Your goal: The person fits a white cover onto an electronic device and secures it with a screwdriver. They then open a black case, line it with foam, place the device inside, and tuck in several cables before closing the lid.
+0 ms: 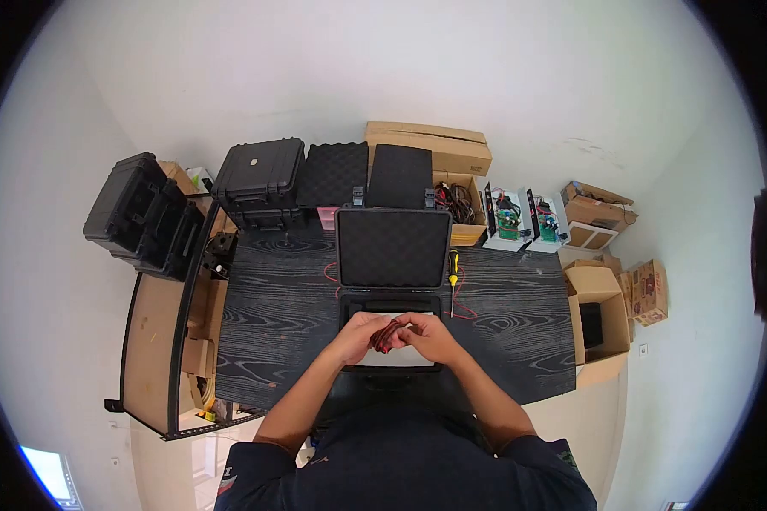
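Both my hands meet over an open black case that stands on the dark wood-grain table. Between them is a bundle of red and black cable. My left hand is closed on the bundle from the left side. From the right, my right hand has its fingers bent round the bundle's other side. Under the hands, a white panel lies in the lower half of the case. The raised lid shows dark foam inside.
A yellow screwdriver and thin red wire lie right of the case on the table. Behind stand black cases, foam sheets, a box of cables and two circuit units. Open cartons stand at the right, a shelf at the left.
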`<state>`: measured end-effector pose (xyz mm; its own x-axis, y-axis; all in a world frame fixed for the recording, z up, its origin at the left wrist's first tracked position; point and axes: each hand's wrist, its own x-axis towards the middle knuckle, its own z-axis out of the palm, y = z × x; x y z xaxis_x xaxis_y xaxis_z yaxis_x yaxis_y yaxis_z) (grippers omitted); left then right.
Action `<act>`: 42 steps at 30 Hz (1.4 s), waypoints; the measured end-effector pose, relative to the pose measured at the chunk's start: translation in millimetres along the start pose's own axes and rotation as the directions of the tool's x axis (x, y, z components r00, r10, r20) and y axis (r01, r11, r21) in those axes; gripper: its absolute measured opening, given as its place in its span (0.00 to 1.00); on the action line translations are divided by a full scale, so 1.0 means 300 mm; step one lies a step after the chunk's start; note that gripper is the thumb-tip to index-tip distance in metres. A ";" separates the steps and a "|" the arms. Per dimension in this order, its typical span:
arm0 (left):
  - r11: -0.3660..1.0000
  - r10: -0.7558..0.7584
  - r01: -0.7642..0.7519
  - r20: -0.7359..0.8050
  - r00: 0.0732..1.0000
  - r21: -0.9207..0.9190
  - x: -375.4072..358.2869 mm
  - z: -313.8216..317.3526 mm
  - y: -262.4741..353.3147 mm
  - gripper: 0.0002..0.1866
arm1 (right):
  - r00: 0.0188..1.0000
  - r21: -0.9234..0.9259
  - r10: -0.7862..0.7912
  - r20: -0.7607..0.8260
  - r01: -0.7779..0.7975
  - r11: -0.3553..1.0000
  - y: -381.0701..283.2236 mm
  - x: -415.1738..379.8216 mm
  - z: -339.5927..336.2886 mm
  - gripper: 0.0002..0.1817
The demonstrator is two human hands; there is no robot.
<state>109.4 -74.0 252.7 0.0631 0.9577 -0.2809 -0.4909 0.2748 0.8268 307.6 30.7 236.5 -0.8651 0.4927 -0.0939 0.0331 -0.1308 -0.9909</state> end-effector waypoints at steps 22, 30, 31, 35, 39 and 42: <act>0.363 0.380 0.277 -0.412 0.828 0.890 -0.214 -0.161 -0.191 0.19 | 0.989 -0.394 -0.047 0.138 0.098 0.914 0.294 0.286 0.198 0.17; 0.382 0.444 0.265 -0.427 0.788 0.885 -0.218 -0.201 -0.243 0.16 | 0.973 -0.422 -0.128 0.190 0.198 0.884 0.307 0.284 0.231 0.17; 0.396 0.417 0.287 -0.449 0.790 0.872 -0.220 -0.200 -0.239 0.16 | 0.960 -0.430 -0.193 0.203 0.264 0.863 0.313 0.288 0.230 0.17; 0.395 0.401 0.297 -0.454 0.796 0.869 -0.229 -0.192 -0.237 0.19 | 0.943 -0.426 -0.235 0.237 0.318 0.847 0.311 0.290 0.233 0.18; 0.337 0.400 0.305 -0.429 0.810 0.891 -0.233 -0.171 -0.240 0.22 | 0.932 -0.475 -0.235 0.276 0.345 0.809 0.307 0.291 0.229 0.17; 0.316 0.398 0.268 -0.384 0.833 0.910 -0.231 -0.166 -0.247 0.22 | 0.935 -0.590 -0.233 0.266 0.349 0.728 0.312 0.287 0.208 0.18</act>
<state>98.2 -164.8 186.5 -0.4762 0.8745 -0.0923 0.6527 0.4218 0.6293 205.0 7.0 141.9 -0.9502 0.2620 0.1687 0.0170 0.5841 -0.8115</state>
